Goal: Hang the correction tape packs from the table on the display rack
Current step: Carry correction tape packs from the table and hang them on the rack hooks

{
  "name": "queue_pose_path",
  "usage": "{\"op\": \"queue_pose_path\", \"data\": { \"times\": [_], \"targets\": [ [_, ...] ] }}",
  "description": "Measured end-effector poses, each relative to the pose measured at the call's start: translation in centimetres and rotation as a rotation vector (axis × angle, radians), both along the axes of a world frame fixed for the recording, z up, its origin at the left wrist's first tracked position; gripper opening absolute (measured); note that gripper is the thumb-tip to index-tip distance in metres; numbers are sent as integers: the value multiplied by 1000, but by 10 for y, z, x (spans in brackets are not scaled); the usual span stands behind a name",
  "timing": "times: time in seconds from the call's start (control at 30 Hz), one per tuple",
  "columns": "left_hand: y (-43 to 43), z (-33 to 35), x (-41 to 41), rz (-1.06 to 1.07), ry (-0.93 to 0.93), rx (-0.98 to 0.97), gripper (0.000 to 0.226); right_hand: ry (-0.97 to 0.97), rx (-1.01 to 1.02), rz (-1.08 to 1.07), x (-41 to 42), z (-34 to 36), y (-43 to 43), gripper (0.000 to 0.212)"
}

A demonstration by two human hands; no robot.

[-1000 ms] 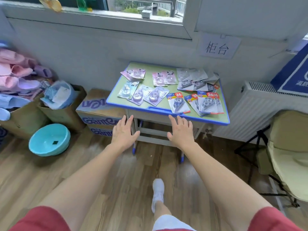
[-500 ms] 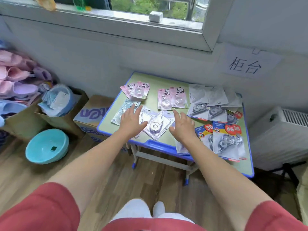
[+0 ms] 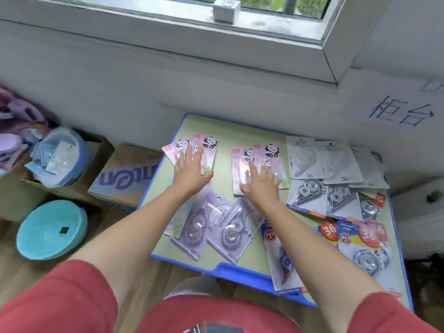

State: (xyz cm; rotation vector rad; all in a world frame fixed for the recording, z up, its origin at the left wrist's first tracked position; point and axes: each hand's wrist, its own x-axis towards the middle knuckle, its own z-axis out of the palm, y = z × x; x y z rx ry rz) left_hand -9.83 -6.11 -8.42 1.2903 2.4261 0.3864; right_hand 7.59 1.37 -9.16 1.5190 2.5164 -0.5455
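Several correction tape packs lie flat on a small green table (image 3: 230, 132) with a blue rim. My left hand (image 3: 191, 170) rests open, fingers spread, on the pink panda packs (image 3: 206, 143) at the far left. My right hand (image 3: 260, 187) lies open on a second pair of pink panda packs (image 3: 269, 152) in the middle. Purple packs (image 3: 216, 227) sit near the front, under my forearms. Grey packs (image 3: 326, 164) and blue packs with red "36" labels (image 3: 355, 236) fill the right side. No display rack is in view.
A wall with a window sill (image 3: 168, 27) stands right behind the table. Cardboard boxes (image 3: 127, 174) and a box holding a blue basin (image 3: 62, 159) sit on the floor to the left, with a turquoise basin (image 3: 51, 228) in front. A radiator (image 3: 418, 212) is to the right.
I have stepped up to the table. Both hands moved forward from the front edge, over the purple packs, and now rest on the pink panda packs farther back.
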Motion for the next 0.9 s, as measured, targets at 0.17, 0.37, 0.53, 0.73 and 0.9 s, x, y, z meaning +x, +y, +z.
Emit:
{"op": "queue_pose_path", "data": {
  "times": [0.17, 0.37, 0.53, 0.73, 0.9],
  "targets": [
    [31, -18, -24, 7, -13, -120, 83, -30, 104, 32, -25, -21, 10, 73],
    [45, -33, -30, -12, 35, -119, 90, -11, 114, 76, -40, -36, 8, 79],
    [50, -34, -32, 31, 39, 40, 83, 111, 59, 19, -62, -37, 14, 72],
    [47, -31, -38, 55, -3, 148, 80, 58, -20, -70, -63, -34, 18, 69],
    [47, -32, -36, 54, -43, 188, 80, 115, -14, -111, -51, -31, 12, 71]
  ]
}}
